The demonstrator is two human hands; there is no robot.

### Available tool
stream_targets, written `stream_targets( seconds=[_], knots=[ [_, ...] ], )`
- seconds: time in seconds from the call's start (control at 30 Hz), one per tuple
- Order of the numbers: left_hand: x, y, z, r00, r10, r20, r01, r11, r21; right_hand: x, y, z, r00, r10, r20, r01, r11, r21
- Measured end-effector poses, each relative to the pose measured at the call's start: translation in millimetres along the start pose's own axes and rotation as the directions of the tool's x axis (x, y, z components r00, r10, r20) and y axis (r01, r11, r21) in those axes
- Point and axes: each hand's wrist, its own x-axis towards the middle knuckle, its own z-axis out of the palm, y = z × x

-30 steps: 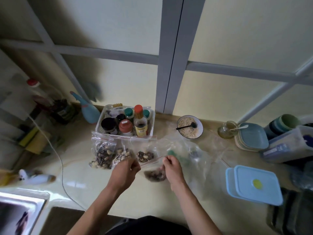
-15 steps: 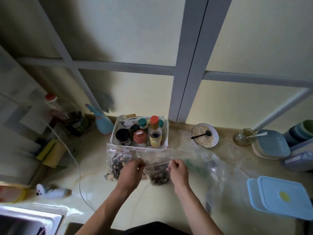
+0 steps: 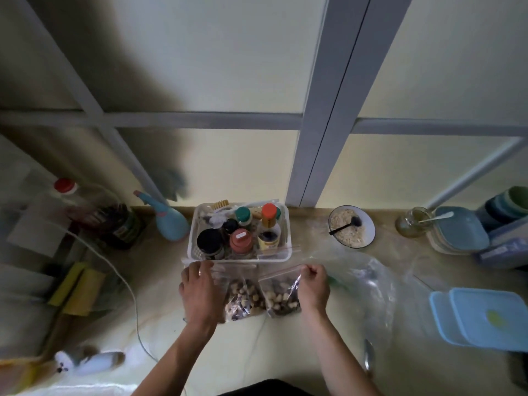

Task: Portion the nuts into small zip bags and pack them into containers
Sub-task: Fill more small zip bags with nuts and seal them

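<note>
Nuts fill two small zip bags lying side by side on the bench (image 3: 285,344), just in front of a white basket (image 3: 281,257) of jars and bottles. The right bag (image 3: 281,292) has its red-striped zip edge lifted; the right hand (image 3: 313,284) pinches that edge at its right corner, fingers curled round it, so the bag lies directly left of and below the hand. The left bag (image 3: 243,298) lies flat between the two hands, touching the right bag along one side. The left hand (image 3: 198,287) rests palm down with fingers fairly straight on clear plastic at the left bag's left edge; whether it pinches anything cannot be told.

To the right of the right hand a big clear plastic bag (image 3: 368,284) sprawls over the bench. Further right sit two stacked blue containers (image 3: 485,315) with lids on, well apart from the nut bags. Behind them, along the wall, stand a pile of blue plates (image 3: 460,232), a bowl (image 3: 351,225) of oats with a black spoon in it, and a small glass jar (image 3: 411,225). A blue spray bottle (image 3: 170,221) stands left of the basket. A metal spoon (image 3: 368,354) lies near the right forearm.
</note>
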Motion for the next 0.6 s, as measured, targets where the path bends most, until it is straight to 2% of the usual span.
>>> stream_targets(
  seconds=[0.13, 0.23, 0.33, 0.4, 0.43, 0.5, 0.53, 0.6],
  knots=[
    [5.3, -5.5, -6.6, 0.999, -0.023, 0.042, 0.021, 0.999, 0.041, -4.2, -3.1, 5.7, 0.992, -0.092, -0.080, 0.094, 0.995, 0.017],
    [10.1, -12.3, -4.4, 0.999, -0.026, 0.031, 0.023, 0.995, 0.096, -8.7, -7.4, 7.9, 0.957, -0.254, -0.142, 0.251, 0.967, -0.039],
    [15.4, -17.4, -2.6, 0.999, -0.037, 0.021, 0.034, 0.988, 0.152, -17.4, -11.8, 7.1, 0.843, -0.502, -0.194, 0.483, 0.865, -0.138],
    [17.0, -15.8, -5.3, 0.996, -0.086, 0.032, 0.081, 0.988, 0.133, -22.0, -14.7, 3.6, 0.778, -0.597, -0.197, 0.581, 0.802, -0.138],
    [16.8, -13.5, -7.8, 0.992, -0.120, 0.044, 0.113, 0.986, 0.126, -23.0, -15.2, 1.9, 0.774, -0.610, -0.169, 0.601, 0.792, -0.107],
    [15.9, -9.3, -12.0, 0.985, -0.159, 0.068, 0.146, 0.975, 0.167, -24.1, -14.5, -0.7, 0.833, -0.554, 0.008, 0.554, 0.833, 0.023],
    [15.2, -6.6, -15.8, 0.983, -0.164, 0.088, 0.141, 0.965, 0.221, -24.7, -13.1, -1.1, 0.863, -0.483, 0.145, 0.476, 0.875, 0.085],
    [14.9, -2.0, -25.3, 0.972, -0.165, 0.167, 0.106, 0.943, 0.317, -28.3, -8.9, 0.2, 0.865, -0.325, 0.381, 0.312, 0.945, 0.098]
  ],
)
